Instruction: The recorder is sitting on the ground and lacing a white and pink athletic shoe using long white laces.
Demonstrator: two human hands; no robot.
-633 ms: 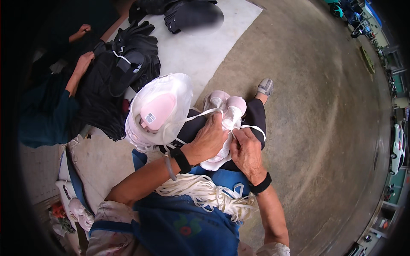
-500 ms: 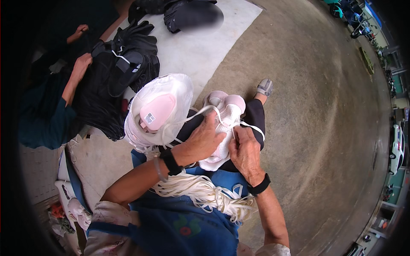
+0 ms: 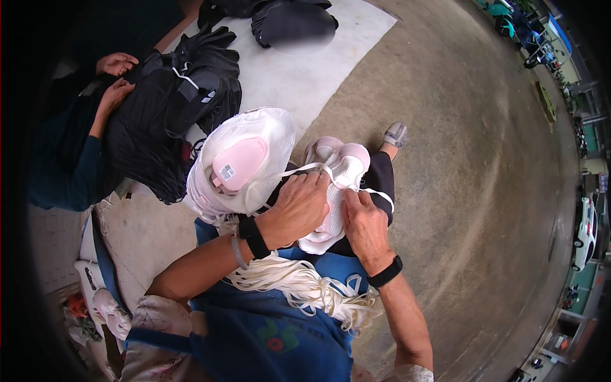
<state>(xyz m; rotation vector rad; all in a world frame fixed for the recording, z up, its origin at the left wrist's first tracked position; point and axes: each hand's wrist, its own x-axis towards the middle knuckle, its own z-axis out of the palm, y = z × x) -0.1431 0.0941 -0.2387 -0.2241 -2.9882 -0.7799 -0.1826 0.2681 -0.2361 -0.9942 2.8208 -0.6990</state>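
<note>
Across my lap lies a white and pink mesh shoe upper [image 3: 354, 164], with a white shoelace [image 3: 318, 167] looping over its top and off to the right. My left hand [image 3: 299, 207], fingers curled, grips the lace at the upper's left side. On the opposite side, my right hand [image 3: 366, 223] pinches the same lace close to the mesh. Left of my hands sits a stack of nested white uppers [image 3: 213, 143], a pink insole-shaped piece with a label showing inside. A thick bundle of loose off-white laces [image 3: 305, 286] rests on my blue apron [image 3: 254, 331].
At the left, another person's hands [image 3: 116, 79] are beside a heap of black shoe uppers [image 3: 203, 76]. More black pieces [image 3: 232, 7] lie on a white sheet [image 3: 356, 38]. Concrete floor [image 3: 471, 191] stretches right, toward parked scooters [image 3: 541, 54] and a white car [image 3: 584, 232].
My left hand has drawn slightly down and its fingers have curled in closer. My right hand stays by the lace. The other person's hands have shifted at the left.
</note>
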